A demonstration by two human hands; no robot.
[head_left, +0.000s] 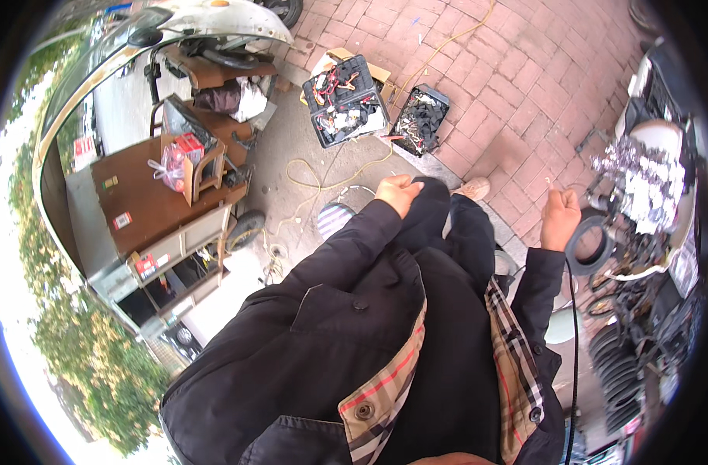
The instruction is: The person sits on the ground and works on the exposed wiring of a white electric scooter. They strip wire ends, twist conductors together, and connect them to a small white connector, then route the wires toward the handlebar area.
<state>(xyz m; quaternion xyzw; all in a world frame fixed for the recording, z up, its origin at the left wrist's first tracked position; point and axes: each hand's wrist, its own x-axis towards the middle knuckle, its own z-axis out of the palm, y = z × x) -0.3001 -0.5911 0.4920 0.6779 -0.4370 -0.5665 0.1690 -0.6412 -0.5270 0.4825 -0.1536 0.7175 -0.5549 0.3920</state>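
My left hand (397,195) is closed, its thumb side against my dark trouser knee (431,191); whatever it may hold is hidden. Out to the right, my right hand (561,218) is raised with the fingers curled in. A tiny pale bit shows at its fingertips, too small to name. Close beside that hand lies a black tyre (589,245). Ahead of my knees sits an open black toolbox (348,101) filled with wires and small parts. Next to it is a black bin (421,118) of dark pieces.
On the left stands a three-wheeled cargo vehicle (152,186) with a brown bed. A yellow hose (304,188) loops across the ground. Stacked tyres (616,372) and a heap of shiny silver material (644,182) line the right side. Red paving bricks (517,70) spread ahead.
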